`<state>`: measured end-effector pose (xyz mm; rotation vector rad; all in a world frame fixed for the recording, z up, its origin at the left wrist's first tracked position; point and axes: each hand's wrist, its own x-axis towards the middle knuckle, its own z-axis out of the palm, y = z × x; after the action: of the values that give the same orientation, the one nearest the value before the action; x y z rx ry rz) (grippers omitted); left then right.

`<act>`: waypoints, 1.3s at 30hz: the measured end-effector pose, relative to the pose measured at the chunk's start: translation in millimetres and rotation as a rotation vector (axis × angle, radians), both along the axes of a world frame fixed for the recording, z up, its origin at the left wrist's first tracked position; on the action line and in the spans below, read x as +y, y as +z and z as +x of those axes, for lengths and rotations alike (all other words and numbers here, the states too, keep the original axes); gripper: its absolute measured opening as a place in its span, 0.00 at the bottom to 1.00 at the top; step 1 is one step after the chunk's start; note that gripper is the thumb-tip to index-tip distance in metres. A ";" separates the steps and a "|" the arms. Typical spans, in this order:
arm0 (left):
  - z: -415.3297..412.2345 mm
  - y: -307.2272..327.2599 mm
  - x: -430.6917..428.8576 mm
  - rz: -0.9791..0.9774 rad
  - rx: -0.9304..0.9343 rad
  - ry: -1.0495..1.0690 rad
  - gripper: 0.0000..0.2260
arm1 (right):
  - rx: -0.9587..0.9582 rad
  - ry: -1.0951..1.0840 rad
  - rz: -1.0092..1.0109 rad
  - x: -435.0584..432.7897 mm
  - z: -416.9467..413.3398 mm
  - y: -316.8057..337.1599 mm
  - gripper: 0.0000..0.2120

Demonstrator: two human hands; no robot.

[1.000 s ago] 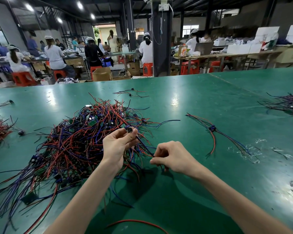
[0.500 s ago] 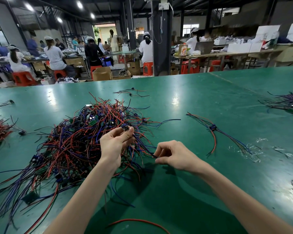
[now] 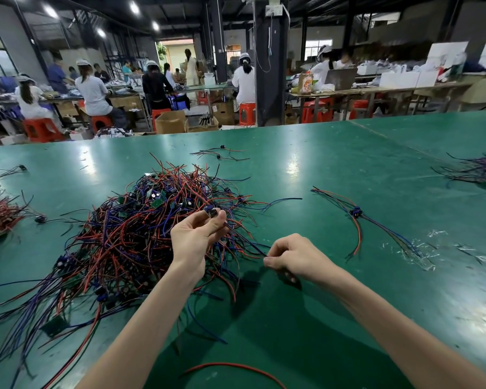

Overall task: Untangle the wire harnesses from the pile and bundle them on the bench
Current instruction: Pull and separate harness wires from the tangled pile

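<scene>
Currently the step in hand is the extraction of one wire harness from the pile (image 3: 118,237), which lies on the green desk (image 3: 320,169) left of centre. The left hand (image 3: 194,237) is raised over the near right edge of the pile, with its fingers (image 3: 208,224) and thumb pinching a small dark connector (image 3: 210,211). The right hand (image 3: 295,255) sits just beside it, low over the desk, with its fingers (image 3: 278,261) curled and pinching the far ends of the thin wires (image 3: 246,244) that run from that connector. The strands are drawn fairly taut between the two hands. They appear to cross other loops at the pile's edge, so the harness is judged only partly free. One separated harness (image 3: 356,213) lies well apart to the right, and most of the pile remains tangled, so the task is judged to be at an early stage. The next move calls for drawing both hands away from the pile with a firm pinch at each end, and easing off if a neighbouring loop lifts with the wires.
</scene>
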<state>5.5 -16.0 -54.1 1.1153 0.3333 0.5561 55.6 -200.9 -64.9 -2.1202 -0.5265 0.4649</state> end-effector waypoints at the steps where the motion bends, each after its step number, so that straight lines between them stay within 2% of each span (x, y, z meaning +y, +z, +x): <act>1: -1.2 1.4 -2.9 0.002 -0.026 -0.026 0.08 | 0.077 -0.037 0.043 0.4 0.5 -1.2 0.09; 3: -3.7 4.7 -9.5 -0.020 -0.082 -0.105 0.07 | 0.205 -0.100 0.133 1.1 1.1 -2.9 0.08; 5: -5.4 5.8 -16.5 -0.039 -0.107 -0.185 0.07 | 0.250 -0.137 0.181 1.2 2.1 -4.2 0.09; 11: -8.1 6.9 -26.2 -0.026 -0.083 -0.291 0.03 | 0.220 -0.144 0.153 2.7 5.3 -9.3 0.09; 18: -9.4 5.6 -27.9 0.001 -0.081 -0.316 0.09 | 0.127 -0.105 0.114 4.7 4.7 -11.4 0.09; 22: -6.8 9.1 -16.7 -0.045 -0.116 -0.209 0.08 | 0.108 0.007 0.065 -0.2 1.0 -6.7 0.07; 28: -0.8 3.4 12.4 0.243 -0.122 0.099 0.04 | -0.068 0.293 0.199 6.9 -24.9 5.6 0.06; 30: 1.7 -1.6 15.4 0.294 -0.111 0.114 0.05 | -0.128 0.320 0.294 9.0 -32.4 9.3 0.05; 35: 8.0 -20.0 4.8 0.447 -0.041 0.058 0.05 | -0.135 0.302 0.458 5.8 -36.3 16.9 0.09; 39: 13.2 -26.9 3.5 0.437 -0.006 0.071 0.05 | -0.132 0.240 0.510 7.7 -37.0 14.9 0.09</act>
<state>18.7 -12.5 -81.0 1.5260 0.2524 0.7154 18.6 -193.3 -50.0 -1.6102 -0.8804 0.2840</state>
